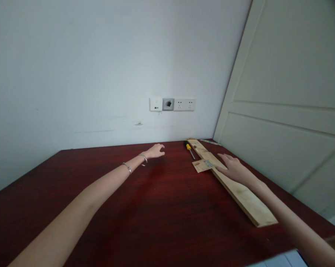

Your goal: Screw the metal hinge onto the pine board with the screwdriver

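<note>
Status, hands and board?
Left hand empty, over dark red table. Right hand on long pale wooden plank, near small wooden piece with metal hinge. Yellow-handled screwdriver beside plank.

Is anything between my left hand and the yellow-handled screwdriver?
Nothing visible stands between the left hand and the yellow-handled screwdriver. The wooden plank lies beyond the screwdriver, under the right hand.

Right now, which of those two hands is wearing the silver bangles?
The left hand wears two thin silver bangles on its wrist and forearm; the right hand, lying on the wooden plank, shows none.
</note>
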Available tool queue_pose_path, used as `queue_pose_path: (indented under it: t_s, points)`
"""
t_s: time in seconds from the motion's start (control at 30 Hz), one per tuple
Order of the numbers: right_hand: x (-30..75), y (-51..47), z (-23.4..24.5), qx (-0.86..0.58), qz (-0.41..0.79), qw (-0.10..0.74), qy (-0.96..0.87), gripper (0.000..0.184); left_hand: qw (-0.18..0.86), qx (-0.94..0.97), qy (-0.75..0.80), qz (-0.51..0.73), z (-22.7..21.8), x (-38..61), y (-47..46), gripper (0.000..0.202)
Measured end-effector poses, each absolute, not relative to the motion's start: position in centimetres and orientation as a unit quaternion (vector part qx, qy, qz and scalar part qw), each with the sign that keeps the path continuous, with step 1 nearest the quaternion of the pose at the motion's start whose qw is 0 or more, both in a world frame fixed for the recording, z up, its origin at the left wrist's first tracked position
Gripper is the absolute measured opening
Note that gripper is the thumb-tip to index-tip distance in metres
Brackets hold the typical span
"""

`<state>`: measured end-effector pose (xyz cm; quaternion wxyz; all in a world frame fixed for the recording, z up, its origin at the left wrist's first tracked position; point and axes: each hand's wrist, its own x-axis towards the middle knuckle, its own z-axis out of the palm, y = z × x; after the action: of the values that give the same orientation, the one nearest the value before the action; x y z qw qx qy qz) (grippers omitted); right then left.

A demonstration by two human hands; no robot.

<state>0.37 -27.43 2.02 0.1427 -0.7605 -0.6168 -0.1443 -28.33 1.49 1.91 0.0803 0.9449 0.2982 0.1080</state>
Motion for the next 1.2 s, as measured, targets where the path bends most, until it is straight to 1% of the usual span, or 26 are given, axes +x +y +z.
queue_pose_path:
  t_s: [0.13,0.2,0.27,0.4,0.47,0.67,0.83,0.93,1.07,1.2]
  points:
    - [2.8,-32.1,-0.7,-0.796,-0.122,0.128,-0.578,0.069,0.104,0.968,0.206,0.101,1.5,-21.8,-2.5,0.053]
    - [3.0,-33.8,-1.7,-0.813,-0.107,0.119,-0.559,0.077,0.117,0.974,0.168,0.093,1.4,-19.3,-4.5,0.058]
    - [2.7,-34.9,-2.3,-0.826,-0.099,0.111,-0.544,0.08,0.136,0.979,0.129,0.08,1.2,-17.4,-6.2,0.065]
    - [1.8,-35.9,-3.0,-0.841,-0.082,0.112,-0.524,0.079,0.142,0.981,0.124,0.053,0.6,-15.0,-8.6,0.083]
    - [1.5,-35.9,-3.2,-0.843,-0.077,0.116,-0.519,0.08,0.141,0.979,0.136,0.047,0.1,-14.4,-9.1,0.086]
    - [0.7,-35.5,-3.4,-0.847,-0.067,0.121,-0.514,0.085,0.149,0.973,0.172,0.025,-0.9,-14.1,-9.4,0.09]
    - [0.0,-35.2,-3.1,-0.856,-0.068,0.116,-0.499,0.086,0.132,0.981,0.145,0.019,-1.0,-14.5,-10.3,0.094]
    - [-0.2,-35.0,-3.0,-0.861,-0.064,0.113,-0.492,0.085,0.117,0.983,0.14,0.028,-0.9,-14.7,-10.8,0.09]
    - [-0.4,-34.9,-3.4,-0.862,-0.076,0.129,-0.485,0.078,0.121,0.982,0.14,0.042,-0.7,-14.8,-10.9,0.081]
    - [-0.3,-34.9,-3.9,-0.861,-0.093,0.157,-0.475,0.076,0.134,0.98,0.14,0.041,-0.9,-14.7,-10.4,0.08]
